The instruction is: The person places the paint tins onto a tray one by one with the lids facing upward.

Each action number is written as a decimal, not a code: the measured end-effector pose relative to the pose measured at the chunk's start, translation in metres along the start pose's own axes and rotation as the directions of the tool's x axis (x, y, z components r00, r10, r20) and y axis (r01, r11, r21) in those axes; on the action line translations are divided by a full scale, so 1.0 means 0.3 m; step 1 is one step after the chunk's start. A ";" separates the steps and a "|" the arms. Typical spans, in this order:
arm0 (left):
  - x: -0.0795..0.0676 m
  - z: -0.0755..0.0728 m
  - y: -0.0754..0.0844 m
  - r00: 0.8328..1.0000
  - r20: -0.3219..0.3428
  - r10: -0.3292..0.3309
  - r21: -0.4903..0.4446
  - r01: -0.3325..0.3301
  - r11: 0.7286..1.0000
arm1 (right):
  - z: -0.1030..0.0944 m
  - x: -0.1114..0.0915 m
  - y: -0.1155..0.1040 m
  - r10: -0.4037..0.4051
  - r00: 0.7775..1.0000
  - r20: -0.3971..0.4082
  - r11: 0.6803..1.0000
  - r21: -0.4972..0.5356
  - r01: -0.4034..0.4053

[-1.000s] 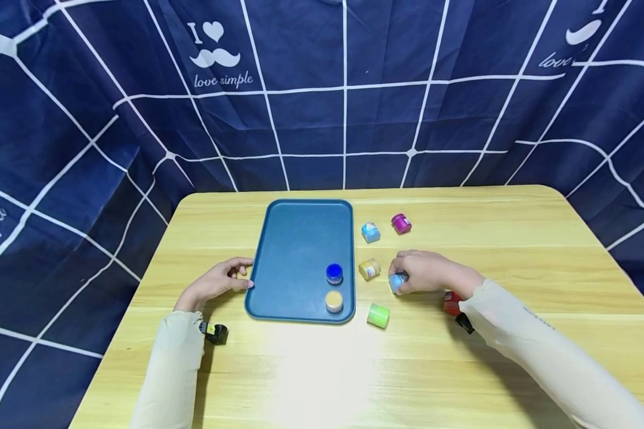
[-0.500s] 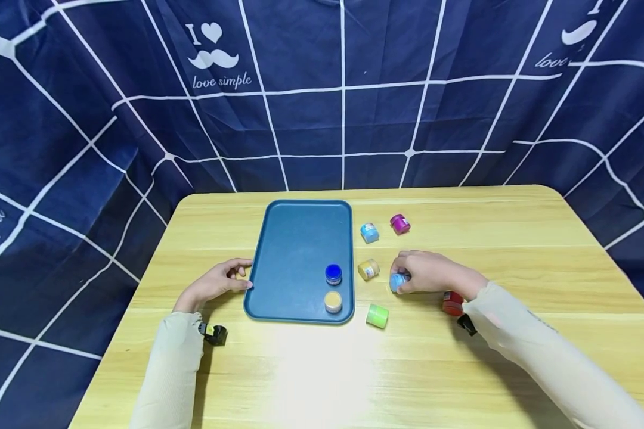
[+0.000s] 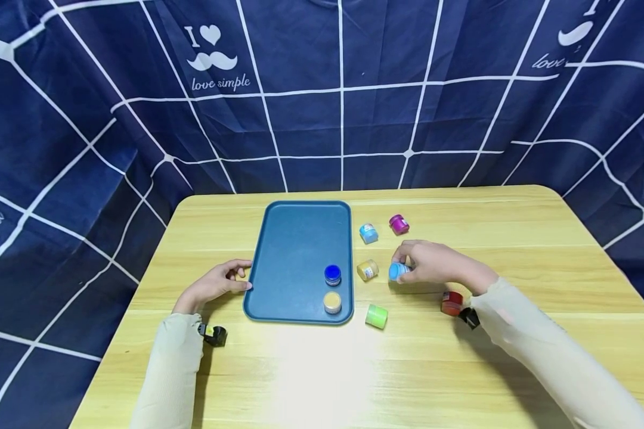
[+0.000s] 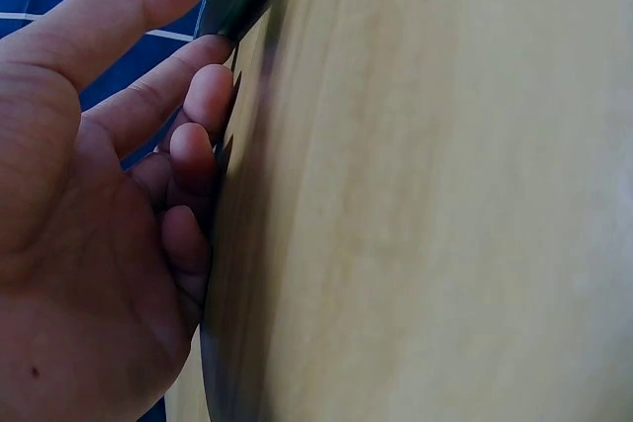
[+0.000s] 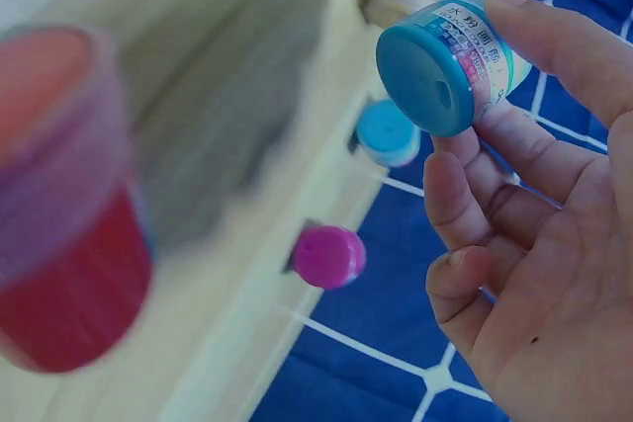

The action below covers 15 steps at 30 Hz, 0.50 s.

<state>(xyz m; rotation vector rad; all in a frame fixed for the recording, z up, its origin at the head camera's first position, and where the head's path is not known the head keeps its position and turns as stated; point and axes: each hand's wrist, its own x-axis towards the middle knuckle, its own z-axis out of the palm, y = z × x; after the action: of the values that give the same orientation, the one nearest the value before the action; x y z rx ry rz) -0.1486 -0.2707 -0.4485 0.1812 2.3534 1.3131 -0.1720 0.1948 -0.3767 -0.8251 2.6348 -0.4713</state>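
My right hand [image 3: 432, 262] pinches a light-blue paint jar [image 3: 397, 271] between thumb and fingers, tilted and close over the table. In the right wrist view its blue lid [image 5: 425, 81] and printed label show. My left hand [image 3: 214, 285] is at the left side of a dark blue tray [image 3: 295, 238], thumb and index fingertips touching the rim; its other fingers are loosely bent in the left wrist view. Upright in the tray's near right part stand a dark-blue paint jar [image 3: 333, 274] and a beige one [image 3: 333, 302].
Between tray and right hand lie a yellow jar [image 3: 367, 270], a green jar [image 3: 377, 316] and another light-blue jar [image 3: 368, 233]. A magenta jar [image 3: 399, 224] is farther back. A red jar [image 3: 452, 303] sits by the right wrist. Blue curtain [image 3: 322, 119] hangs behind the table.
My right hand has raised and tipped the light-blue paint jar, so its lid faces the tray more. The red jar shows more fully. My left hand and the tray stay in place.
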 end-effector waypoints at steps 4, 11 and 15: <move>0.000 0.000 0.000 1.000 -0.002 -0.011 -0.006 0.011 1.000 | -0.027 -0.007 0.001 -0.021 0.999 -0.050 1.000 0.022 0.022; -0.001 0.001 0.002 1.000 0.011 0.008 -0.008 -0.008 1.000 | -0.071 -0.009 -0.007 -0.049 0.988 -0.145 0.997 0.055 0.058; 0.003 0.000 0.000 1.000 0.011 0.003 -0.012 -0.003 1.000 | -0.102 0.001 -0.026 -0.059 0.984 -0.169 0.996 0.055 0.069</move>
<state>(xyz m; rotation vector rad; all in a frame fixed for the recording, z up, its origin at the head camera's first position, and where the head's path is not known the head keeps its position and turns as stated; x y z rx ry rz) -0.1493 -0.2704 -0.4487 0.1880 2.3364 1.3244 -0.1811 0.1950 -0.3466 -0.8894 2.7363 -0.6611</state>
